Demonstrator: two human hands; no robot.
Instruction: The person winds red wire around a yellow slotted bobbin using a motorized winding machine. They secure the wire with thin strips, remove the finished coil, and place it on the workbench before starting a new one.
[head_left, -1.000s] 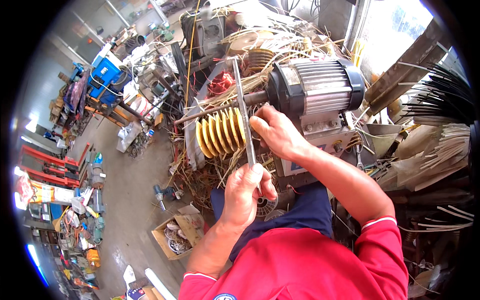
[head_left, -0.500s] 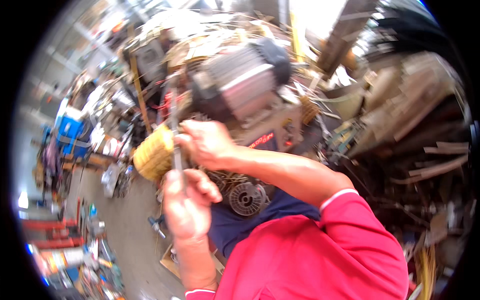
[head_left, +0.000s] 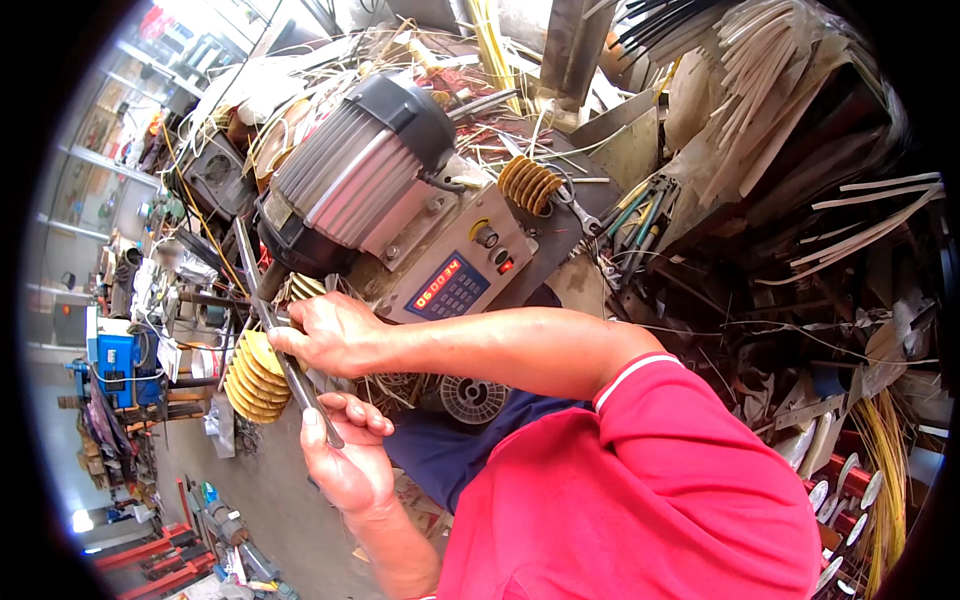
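A long grey metal bar (head_left: 298,383) slants down in front of the winding machine. My right hand (head_left: 335,335) is closed round its middle, with the arm reaching across from the right. Lower down, my left hand (head_left: 350,465) turns its palm up and pinches the bar near its rounded lower end, thumb on one side and fingers curled on the other. Just left of the bar is a yellow ribbed former (head_left: 258,378), partly hidden by bar and hand. Behind my right hand stands the machine's motor (head_left: 345,180), above a panel with a lit red display (head_left: 438,285).
A second ribbed former (head_left: 528,186) and a spanner (head_left: 578,212) lie right of the panel. A wire spool (head_left: 472,398) sits below my right forearm. Pale strips (head_left: 760,80) and wire scraps (head_left: 500,130) crowd the bench. A blue machine (head_left: 125,362) stands far left.
The view has swung and sharpened, so the motor and former appear further left. The bar has tilted from nearly upright to a slant; both hands still hold it.
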